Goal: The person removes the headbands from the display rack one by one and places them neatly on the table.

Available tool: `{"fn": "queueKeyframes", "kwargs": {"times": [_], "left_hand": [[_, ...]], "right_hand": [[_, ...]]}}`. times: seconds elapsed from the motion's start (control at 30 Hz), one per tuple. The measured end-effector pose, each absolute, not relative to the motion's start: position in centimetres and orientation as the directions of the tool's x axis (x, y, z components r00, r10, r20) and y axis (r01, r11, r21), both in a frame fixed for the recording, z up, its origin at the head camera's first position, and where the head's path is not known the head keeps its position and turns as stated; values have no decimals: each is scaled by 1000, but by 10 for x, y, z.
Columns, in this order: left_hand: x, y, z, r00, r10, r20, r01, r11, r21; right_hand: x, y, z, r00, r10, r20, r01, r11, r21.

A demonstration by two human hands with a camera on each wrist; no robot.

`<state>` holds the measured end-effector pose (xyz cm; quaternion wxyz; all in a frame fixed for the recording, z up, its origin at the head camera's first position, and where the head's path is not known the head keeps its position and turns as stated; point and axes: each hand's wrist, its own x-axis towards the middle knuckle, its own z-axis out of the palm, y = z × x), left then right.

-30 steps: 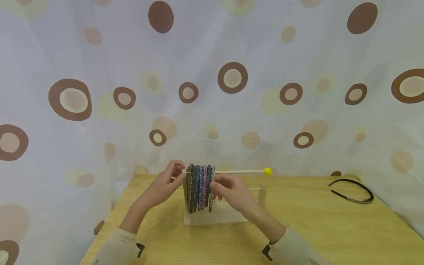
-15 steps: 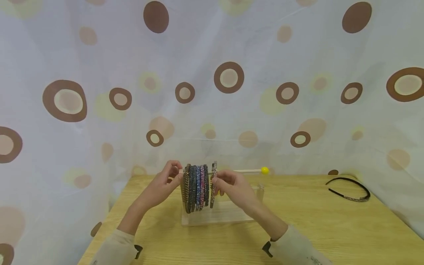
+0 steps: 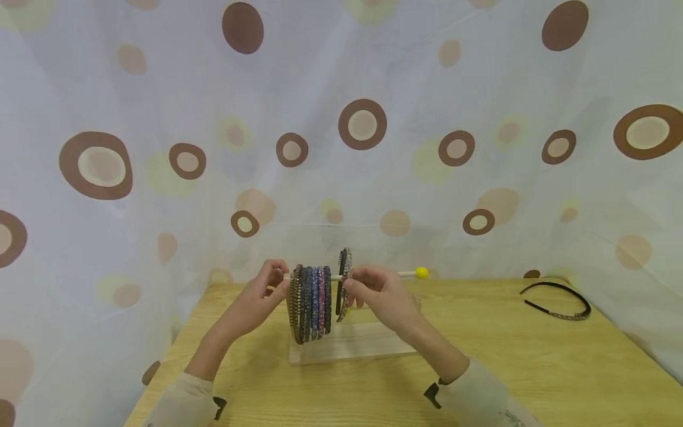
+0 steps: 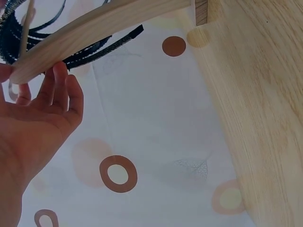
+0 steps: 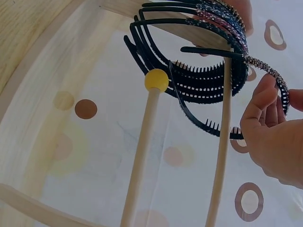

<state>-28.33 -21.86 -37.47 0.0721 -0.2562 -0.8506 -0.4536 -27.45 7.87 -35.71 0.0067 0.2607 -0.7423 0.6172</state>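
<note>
In the head view, my right hand [image 3: 385, 298] pinches a glittery toothed headband [image 3: 348, 259] between thumb and fingers. This headband stands apart from a row of several sparkly headbands [image 3: 315, 303] hung on the upper rod [image 3: 408, 274] of a wooden stand. The right wrist view shows the held headband [image 5: 266, 66] curving around the rod [image 5: 221, 156], its teeth on the inner side. At the row's left end, my left hand [image 3: 255, 301] grips the top of the stand's wooden upright [image 4: 102, 33], fingertips against the wood in the left wrist view.
A yellow ball [image 3: 421, 273] caps the upper rod's right end. Another rod with a yellow ball [image 5: 156, 80] shows in the right wrist view. The stand's pale base [image 3: 354, 345] rests on the wooden table [image 3: 480, 367]. A single black headband [image 3: 584, 308] lies at the right.
The headband in my right hand has moved rightward away from the row and risen, turning so its toothed inside shows. My left hand keeps its hold on the upright. The view shifts slightly.
</note>
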Motion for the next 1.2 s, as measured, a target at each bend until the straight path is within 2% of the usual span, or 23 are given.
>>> {"fn": "queueKeyframes", "kwargs": {"times": [0.2,0.63,0.93,1.2], "left_hand": [[-284,-217,-376,-844,368,389,530,463,711],[-283,-215,-378,-827,353,438,562,480,674],[-284,-215,-379,-833,342,434,553,493,672],[-285,-215,-381,-834,338,436,551,492,674]], "right_hand": [[-271,84,-349,-851,-386,357,-413,70,-908],[-261,102,-331,-846,-365,389,-452,103,-886],[-257,110,-324,-817,-365,446,-522,138,-842],[-259,114,-324,-817,-342,465,-535,149,-831]]}}
